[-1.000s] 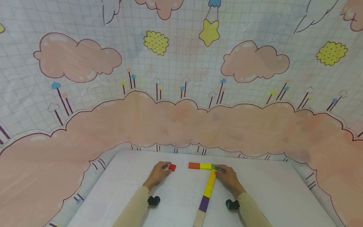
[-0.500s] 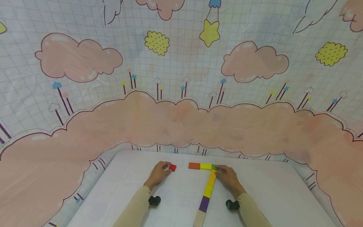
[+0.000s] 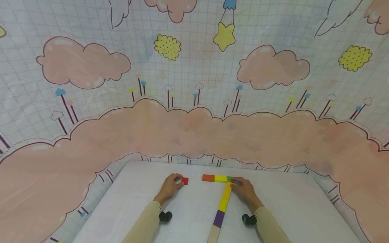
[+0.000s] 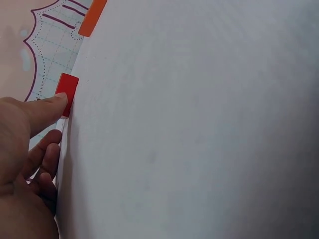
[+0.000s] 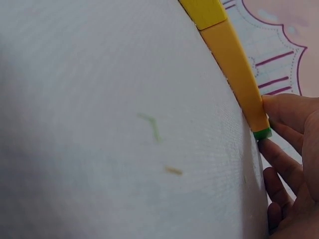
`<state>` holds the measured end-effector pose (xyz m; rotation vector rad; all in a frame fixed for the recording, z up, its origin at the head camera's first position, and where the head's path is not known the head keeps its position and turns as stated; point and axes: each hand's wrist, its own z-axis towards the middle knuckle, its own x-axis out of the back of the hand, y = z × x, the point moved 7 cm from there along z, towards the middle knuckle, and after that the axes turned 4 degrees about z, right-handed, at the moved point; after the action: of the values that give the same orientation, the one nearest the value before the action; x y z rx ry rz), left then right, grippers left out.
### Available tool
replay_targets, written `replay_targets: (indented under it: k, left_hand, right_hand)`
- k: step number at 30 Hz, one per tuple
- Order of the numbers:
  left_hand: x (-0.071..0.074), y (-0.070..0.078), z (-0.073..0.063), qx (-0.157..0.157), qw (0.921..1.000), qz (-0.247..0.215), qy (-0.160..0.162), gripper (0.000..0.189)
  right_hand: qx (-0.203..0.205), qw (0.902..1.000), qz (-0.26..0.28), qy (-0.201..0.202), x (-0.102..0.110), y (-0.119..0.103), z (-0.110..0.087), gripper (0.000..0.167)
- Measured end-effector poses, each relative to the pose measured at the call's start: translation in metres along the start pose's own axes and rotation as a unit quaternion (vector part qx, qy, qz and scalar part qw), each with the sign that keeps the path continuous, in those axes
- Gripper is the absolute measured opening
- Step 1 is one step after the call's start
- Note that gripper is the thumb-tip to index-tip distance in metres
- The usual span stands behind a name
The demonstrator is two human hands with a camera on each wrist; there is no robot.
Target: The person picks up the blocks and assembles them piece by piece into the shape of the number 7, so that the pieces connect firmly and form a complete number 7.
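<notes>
My left hand (image 3: 169,187) pinches a small red block (image 3: 185,181) between thumb and fingers on the white tabletop. The left wrist view shows the thumb pressed to the near face of the red block (image 4: 70,85), with the other fingers loosely bent below. On the right, my right hand (image 3: 247,191) grips a green block (image 3: 229,178) at the corner of a block line, partly covered by the fingers. Its thumb lies against the end of an amber block (image 3: 226,190), and a fingertip meets the green end (image 5: 262,134) in the right wrist view.
Left of the green block, a yellow block (image 3: 220,178) and an orange block (image 3: 208,177) continue the far row. Toward me, another yellow block (image 3: 223,204), a purple block (image 3: 218,218) and a beige block (image 3: 214,234) extend the slanted row. A cartoon-printed cloth (image 3: 194,131) hangs behind the table.
The red block has turned slightly in my left fingers and now sits squarer to the camera. My right hand and the rows of blocks stay where they were.
</notes>
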<state>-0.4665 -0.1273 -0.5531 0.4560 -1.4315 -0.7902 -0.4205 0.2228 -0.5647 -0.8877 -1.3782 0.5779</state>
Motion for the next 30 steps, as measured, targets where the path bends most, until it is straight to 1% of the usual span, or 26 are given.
replay_targets:
  k: [3, 6, 11, 13, 18, 25, 30]
  left_hand:
    - [0.001, 0.000, -0.002, -0.003, 1.0000, -0.007, -0.001, 0.030]
    - [0.003, 0.002, -0.003, -0.015, 0.9998, -0.010, 0.001, 0.030]
    - [0.005, 0.004, -0.005, -0.020, 0.9997, -0.016, 0.001, 0.030]
    - [0.006, 0.004, -0.005, -0.020, 0.9997, -0.015, 0.001, 0.029]
    - [0.007, 0.004, -0.006, -0.030, 0.9995, -0.008, 0.006, 0.029]
    - [0.008, 0.005, -0.009, -0.022, 0.9996, -0.013, 0.008, 0.029]
    - [0.009, 0.010, -0.013, -0.028, 0.9993, -0.021, 0.008, 0.030]
  right_hand:
    - [-0.007, 1.0000, 0.005, -0.002, 0.000, 0.001, 0.000, 0.037]
    - [-0.003, 1.0000, 0.006, -0.002, 0.000, 0.001, 0.000, 0.037]
    - [-0.004, 0.9999, 0.011, -0.005, 0.000, 0.002, -0.001, 0.037]
    - [0.005, 0.9999, 0.010, -0.004, 0.000, 0.001, -0.001, 0.037]
    - [0.022, 0.9997, 0.003, 0.005, 0.002, -0.001, 0.000, 0.036]
    - [0.016, 0.9999, -0.001, 0.004, 0.001, 0.000, -0.002, 0.036]
    - [0.019, 0.9998, -0.006, 0.006, 0.000, 0.002, -0.001, 0.036]
